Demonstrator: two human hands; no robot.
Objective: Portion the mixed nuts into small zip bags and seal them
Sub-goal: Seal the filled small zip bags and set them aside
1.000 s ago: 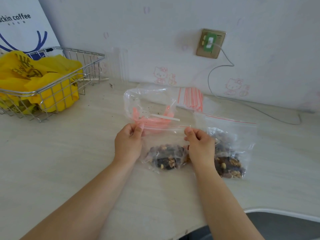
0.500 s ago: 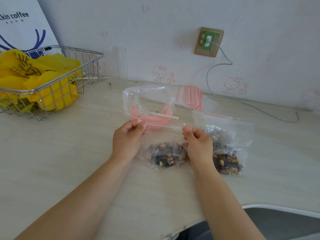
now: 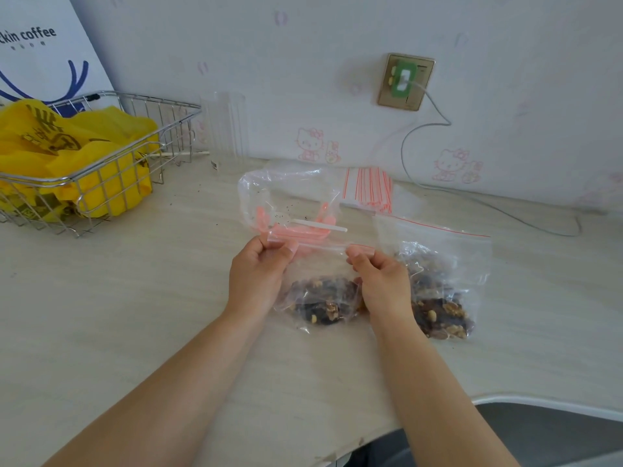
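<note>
Both hands worked the top edge of a small zip bag (image 3: pixel 320 281) lying on the pale worktop (image 3: pixel 135 315). Left hand (image 3: pixel 258 276) pinched the bag's left upper corner, fingers (image 3: pixel 269 246) curled and clamped on the seal strip. Right hand (image 3: pixel 381 281) pinched the right upper corner the same way, its fingers clamped on the strip. The strip ran taut between them. Mixed nuts (image 3: pixel 323 303) sat bunched in the bag's bottom, between the two wrists.

Just right of the right hand lay a larger zip bag (image 3: pixel 448 264) with a red line along its top, more nuts heaped at its lower end. Behind the hands, a crumpled clear bag (image 3: pixel 269 190) held something pink and a white stick. Beside it, near the wall, a stack of red-striped empty zip bags (image 3: pixel 367 188).

Far left: wire basket (image 3: pixel 135 156) with yellow plastic bags (image 3: pixel 40 143). A clear tumbler (image 3: pixel 224 129) stood by the wall. A wall socket (image 3: pixel 406 81) with a cable (image 3: pixel 418 183) trailing onto the worktop.
</note>
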